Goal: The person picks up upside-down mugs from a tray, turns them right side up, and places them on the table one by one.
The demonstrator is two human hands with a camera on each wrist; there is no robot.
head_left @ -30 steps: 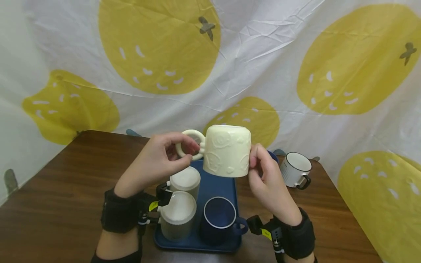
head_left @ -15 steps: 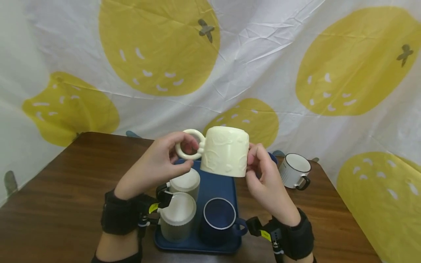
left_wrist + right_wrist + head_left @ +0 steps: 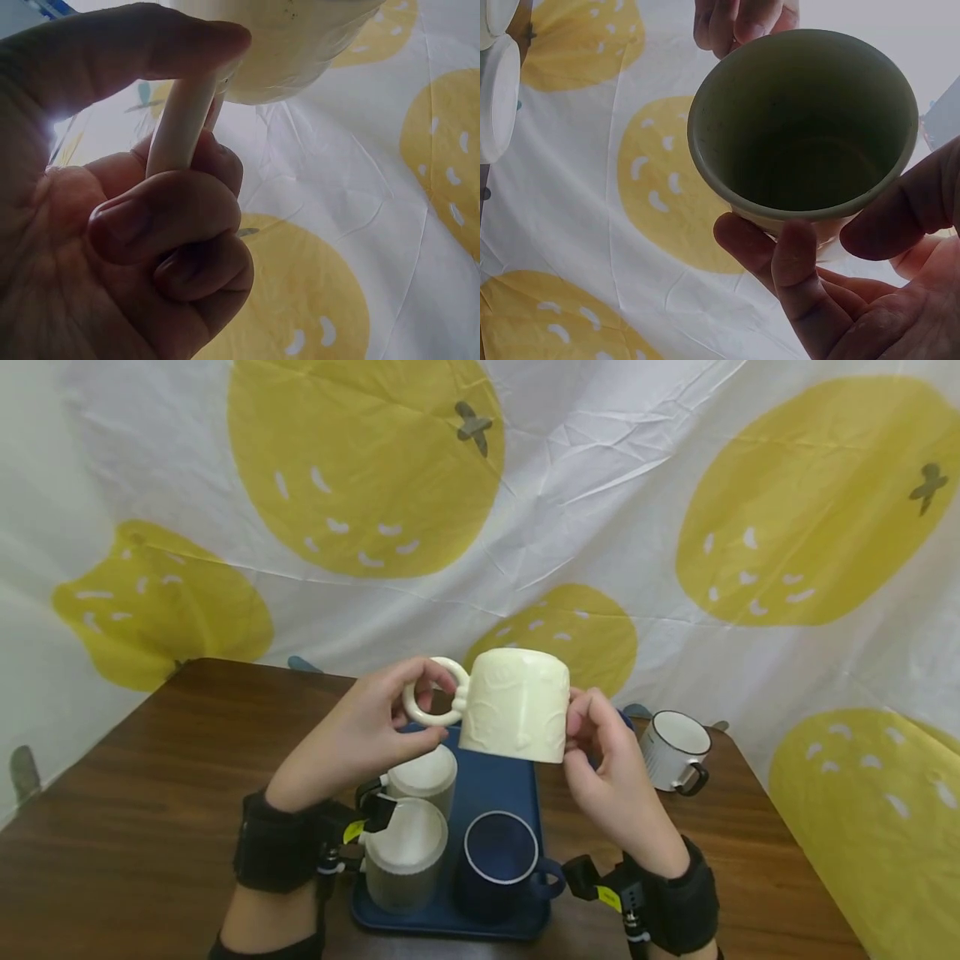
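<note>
A cream embossed mug (image 3: pixel 516 703) hangs upside down in the air above the blue tray (image 3: pixel 491 781). My left hand (image 3: pixel 360 735) pinches its ring handle (image 3: pixel 432 703) between thumb and curled fingers; the left wrist view shows the handle (image 3: pixel 180 112) gripped in that hand. My right hand (image 3: pixel 607 760) holds the mug's right side near the rim with fingertips. In the right wrist view the mug's open mouth (image 3: pixel 804 124) faces the camera, with fingers (image 3: pixel 795 262) and thumb curled on its wall.
On the tray stand two inverted pale grey mugs (image 3: pixel 405 852) and an upright dark blue mug (image 3: pixel 501 860). A white enamel mug with a black rim (image 3: pixel 675 747) sits on the brown table (image 3: pixel 150 793) at the right. A yellow-patterned sheet (image 3: pixel 480 502) hangs behind.
The mug has tilted slightly and shifted a little to the right; both hands keep their hold.
</note>
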